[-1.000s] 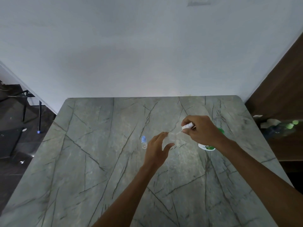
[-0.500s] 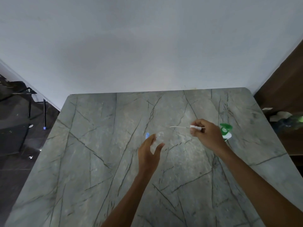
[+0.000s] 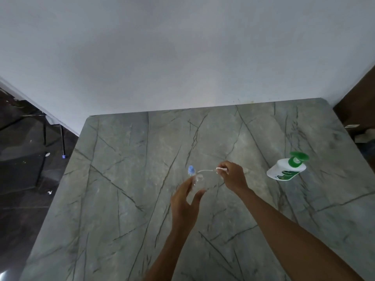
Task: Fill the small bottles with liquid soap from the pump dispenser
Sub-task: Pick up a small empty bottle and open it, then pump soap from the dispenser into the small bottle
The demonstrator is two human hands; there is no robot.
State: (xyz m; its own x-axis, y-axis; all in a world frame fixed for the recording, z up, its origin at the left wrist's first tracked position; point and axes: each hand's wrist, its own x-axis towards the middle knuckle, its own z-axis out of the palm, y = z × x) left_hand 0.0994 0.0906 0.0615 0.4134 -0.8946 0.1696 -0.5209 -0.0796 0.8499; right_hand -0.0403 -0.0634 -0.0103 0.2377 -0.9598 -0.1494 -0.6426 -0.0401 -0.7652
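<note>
Gripping a small clear bottle (image 3: 197,180) between thumb and fingers, the left hand (image 3: 185,199) keeps it over the middle of the table (image 3: 121,199), with its open mouth turned up toward the camera. The fingers are narrow around it, closed just enough to hold it. The bottle is see-through and blurred, so its fill level cannot be told, nor whether its base touches the tabletop.

Just behind it, a second small bottle with a blue cap (image 3: 191,170) stands upright on the table, near the left fingertips.

The right hand (image 3: 232,176) pinches a white cap (image 3: 221,169) between thumb and forefinger, the other fingers curled in. A thin pale tube (image 3: 205,170) runs from this cap to the left, and its free end hangs close above the clear bottle's mouth.

Well apart to the right stands the pump dispenser (image 3: 285,169), a squat white bottle with a green pump head, upright near the table's right side. Its front label bears green lettering and a green band. The top word is possibly a brand name, but it is too blurred to read.

The table is grey-green stone with dark veins, set against a plain white wall (image 3: 182,57). Left of it lies a dark floor (image 3: 20,179) with thin metal legs (image 3: 63,142), one ending in a blue foot. A brown wooden panel (image 3: 361,94) rises at the far right.
</note>
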